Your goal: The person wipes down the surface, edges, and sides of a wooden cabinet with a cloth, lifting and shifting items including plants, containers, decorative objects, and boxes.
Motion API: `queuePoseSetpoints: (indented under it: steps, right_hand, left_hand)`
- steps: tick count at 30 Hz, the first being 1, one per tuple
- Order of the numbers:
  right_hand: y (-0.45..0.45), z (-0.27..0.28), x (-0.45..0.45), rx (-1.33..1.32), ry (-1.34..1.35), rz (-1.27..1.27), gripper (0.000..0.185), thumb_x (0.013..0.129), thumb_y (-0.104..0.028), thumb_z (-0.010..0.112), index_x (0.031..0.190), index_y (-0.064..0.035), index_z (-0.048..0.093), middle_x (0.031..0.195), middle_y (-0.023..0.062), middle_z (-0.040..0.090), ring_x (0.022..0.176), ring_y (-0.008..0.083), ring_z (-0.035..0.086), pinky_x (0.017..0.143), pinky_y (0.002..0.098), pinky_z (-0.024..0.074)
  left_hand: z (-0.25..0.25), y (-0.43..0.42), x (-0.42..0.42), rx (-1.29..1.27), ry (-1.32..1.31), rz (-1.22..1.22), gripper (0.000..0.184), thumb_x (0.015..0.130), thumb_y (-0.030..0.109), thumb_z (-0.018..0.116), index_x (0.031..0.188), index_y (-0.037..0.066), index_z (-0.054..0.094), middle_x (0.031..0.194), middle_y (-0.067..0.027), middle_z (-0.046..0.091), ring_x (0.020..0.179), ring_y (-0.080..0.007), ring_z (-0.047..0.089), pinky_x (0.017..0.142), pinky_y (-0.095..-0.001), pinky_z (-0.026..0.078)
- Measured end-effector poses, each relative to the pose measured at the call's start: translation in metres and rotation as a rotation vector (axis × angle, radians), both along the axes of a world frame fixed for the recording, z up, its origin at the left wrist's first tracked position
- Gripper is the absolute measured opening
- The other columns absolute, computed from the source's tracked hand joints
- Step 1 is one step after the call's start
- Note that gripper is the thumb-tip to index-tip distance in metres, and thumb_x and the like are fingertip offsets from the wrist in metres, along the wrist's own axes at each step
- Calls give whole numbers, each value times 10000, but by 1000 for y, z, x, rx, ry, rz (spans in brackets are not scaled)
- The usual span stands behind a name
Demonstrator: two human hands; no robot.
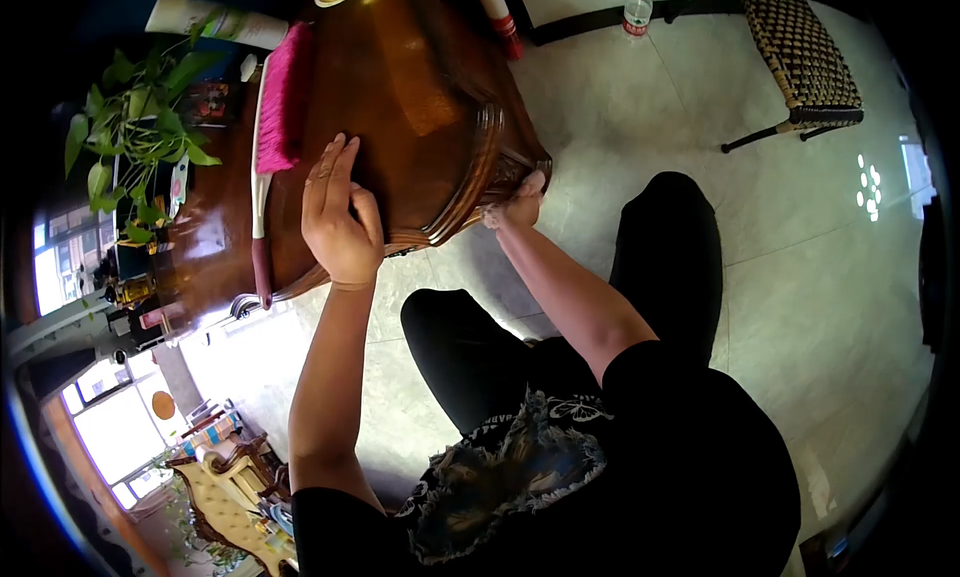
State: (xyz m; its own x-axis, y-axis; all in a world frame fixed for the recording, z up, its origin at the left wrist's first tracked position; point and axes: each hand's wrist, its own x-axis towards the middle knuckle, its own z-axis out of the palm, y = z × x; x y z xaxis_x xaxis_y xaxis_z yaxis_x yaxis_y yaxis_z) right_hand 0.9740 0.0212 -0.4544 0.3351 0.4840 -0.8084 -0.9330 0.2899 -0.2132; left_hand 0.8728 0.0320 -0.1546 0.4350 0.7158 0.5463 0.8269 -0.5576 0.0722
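Observation:
My left hand [340,217] lies palm down on the glossy dark brown wooden cabinet [400,167], its fingers stretched out and holding nothing. Left of it rests a long-handled brush [284,102] with bright pink bristles, a white back and a dark red handle end. At the cabinet's carved side, below the moulded rim, my right hand [518,207] is closed against the wood. A small pale bit shows by its fingers, but I cannot make out what it is.
A green potted plant [140,117] and a pale tube [215,22] stand along the cabinet's far left. On the tiled floor are a red-capped bottle [638,12] and a woven chair [795,52]. A tufted sofa [225,497] shows at the lower left.

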Motion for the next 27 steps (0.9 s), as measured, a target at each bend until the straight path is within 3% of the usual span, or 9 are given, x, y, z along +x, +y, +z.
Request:
queuePoseSetpoints:
  steps: [2, 8, 13, 17, 20, 22, 24, 25, 27]
  right_hand:
    - [-11, 10, 3, -114, 46, 219, 772, 996, -660, 396, 1254, 33, 618, 1286, 222, 620, 1140, 333, 594, 1001, 430, 468]
    - [-40, 21, 28, -77, -471, 1056, 572, 1057, -538, 509, 942, 18, 579, 627, 163, 561, 490, 345, 563, 489, 485, 461]
    - [-67, 149, 48, -6, -930, 1031, 332, 1026, -279, 555, 899, 18, 631, 786, 74, 613, 757, 151, 556, 699, 360, 463]
    - [-81, 185, 70, 173, -1039, 1087, 338, 1032, -298, 583, 961, 22, 666, 833, 49, 643, 778, 137, 576, 716, 338, 478]
    - [-93, 196, 97, 311, -972, 1024, 353, 1035, -313, 601, 996, 27, 691, 872, 78, 690, 784, 141, 610, 733, 315, 488]
    - [-100, 198, 123, 463, -743, 926, 349, 1042, -313, 623, 1158, 10, 685, 1015, 43, 704, 878, 110, 629, 797, 276, 513]
    - [-108, 212, 146, 307, -734, 755, 348, 1060, -295, 616, 1250, -6, 655, 1091, 40, 693, 950, 100, 632, 858, 257, 514]
    - [-108, 219, 152, 389, -902, 641, 345, 1078, -280, 589, 1268, 2, 649, 1075, 26, 693, 946, 97, 633, 859, 257, 512]
    - [-104, 238, 155, 454, -1235, 583, 416, 1081, -290, 580, 1389, -12, 595, 1351, 97, 633, 1186, 183, 609, 1020, 323, 475]
  left_hand:
    - [3, -2, 1, -2, -10, 13, 420, 859, -14, 525, 1233, -5, 716, 1287, -187, 698, 1188, -364, 663, 1033, -441, 521]
    - [0, -1, -3, 55, -26, -7, 366, 875, 13, 559, 1207, -5, 711, 1269, -185, 703, 1189, -366, 660, 1031, -439, 528]
    - [1, -4, -4, 35, -58, 8, 367, 888, 16, 561, 1224, 16, 709, 1286, -183, 695, 1226, -359, 642, 1052, -438, 511]
    - [-1, -3, -6, 32, -85, 9, 369, 888, 20, 575, 1235, 14, 700, 1296, -183, 690, 1228, -360, 639, 1056, -437, 510]
    - [-2, -3, -7, 26, -94, 8, 371, 890, 23, 577, 1240, 13, 700, 1299, -183, 689, 1233, -362, 637, 1061, -441, 507]
    - [-1, -4, -6, 28, -104, 6, 373, 890, 22, 578, 1242, 13, 700, 1296, -183, 690, 1232, -362, 637, 1063, -442, 507]
    - [-1, -4, -7, 26, -104, 13, 375, 889, 21, 579, 1244, 14, 700, 1294, -183, 691, 1231, -362, 638, 1065, -444, 506]
    - [-3, -4, -7, 29, -109, 14, 361, 884, 41, 594, 1225, 11, 708, 1282, -178, 697, 1224, -355, 643, 1078, -445, 502]
    - [-3, -2, -7, 35, -119, 23, 348, 878, 60, 609, 1205, 8, 716, 1270, -173, 703, 1217, -348, 648, 1091, -445, 497]
